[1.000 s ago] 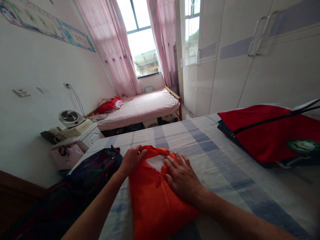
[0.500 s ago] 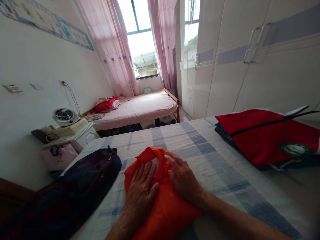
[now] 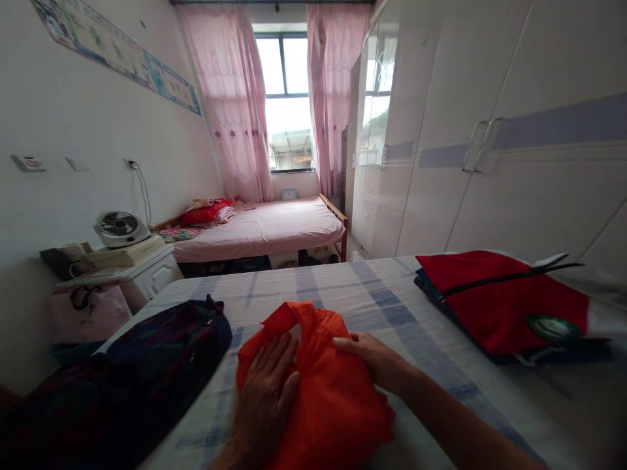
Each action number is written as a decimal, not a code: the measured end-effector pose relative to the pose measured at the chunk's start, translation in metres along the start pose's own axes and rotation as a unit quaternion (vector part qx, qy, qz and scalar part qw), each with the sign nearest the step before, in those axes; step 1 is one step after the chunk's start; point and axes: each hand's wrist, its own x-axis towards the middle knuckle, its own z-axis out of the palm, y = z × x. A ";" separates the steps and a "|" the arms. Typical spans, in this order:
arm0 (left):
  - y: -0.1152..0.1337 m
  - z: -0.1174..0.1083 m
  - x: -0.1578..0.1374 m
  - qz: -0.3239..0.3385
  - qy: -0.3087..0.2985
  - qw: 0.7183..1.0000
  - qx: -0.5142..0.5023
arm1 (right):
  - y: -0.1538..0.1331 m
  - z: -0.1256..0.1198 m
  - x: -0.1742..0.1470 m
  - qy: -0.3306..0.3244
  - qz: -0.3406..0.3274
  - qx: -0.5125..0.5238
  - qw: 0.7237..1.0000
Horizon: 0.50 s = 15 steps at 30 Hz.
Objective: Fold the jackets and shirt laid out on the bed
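A folded orange jacket (image 3: 328, 385) with its collar at the far end lies on the bed in front of me. My left hand (image 3: 267, 385) rests flat on its left side, fingers stretched toward the collar. At the jacket's right edge, my right hand (image 3: 375, 362) pinches the cloth, thumb on top and the other fingers tucked underneath, mostly hidden. To the left lies a dark plaid garment (image 3: 161, 352) with snap buttons. Over on the right is a folded red garment (image 3: 504, 294) with a dark strip and a green-and-white badge, on top of darker cloth.
The bed's sheet (image 3: 406, 313) is white with blue stripes. A second bed (image 3: 274, 228) with a pink cover stands by the window. A white wardrobe (image 3: 455, 209) lines the right side. At left, a fan (image 3: 121, 227) sits on boxes above a cabinet (image 3: 154, 281), near a pink bag (image 3: 88, 316).
My right hand has gone from lying on top of the jacket near the collar to gripping its right edge. The left hand stays flat on it. The view has tilted up.
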 end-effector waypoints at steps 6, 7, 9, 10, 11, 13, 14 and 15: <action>-0.014 0.006 -0.006 0.036 0.040 0.998 -0.041 | 0.010 0.000 0.001 -0.057 0.106 0.131 0.984; -0.016 0.007 -0.006 0.045 0.044 0.997 -0.049 | 0.012 0.001 0.002 -0.051 0.116 0.138 0.982; -0.019 0.008 -0.006 0.060 0.047 0.995 -0.068 | 0.014 0.005 0.003 -0.035 0.113 0.140 0.983; -0.020 0.008 -0.006 0.064 0.051 0.994 -0.079 | 0.015 0.008 0.003 -0.027 0.100 0.138 0.985; -0.021 0.008 -0.006 0.062 0.056 0.992 -0.089 | 0.016 0.011 0.003 -0.017 0.083 0.136 0.987; -0.022 0.007 -0.007 0.043 0.071 0.990 -0.116 | 0.016 0.017 0.001 0.007 0.052 0.137 0.989; -0.023 0.007 -0.007 0.030 0.081 0.987 -0.132 | 0.013 0.020 -0.001 0.020 0.036 0.139 0.989; -0.023 0.007 -0.008 0.014 0.092 0.984 -0.149 | 0.009 0.022 -0.004 0.033 0.018 0.138 0.990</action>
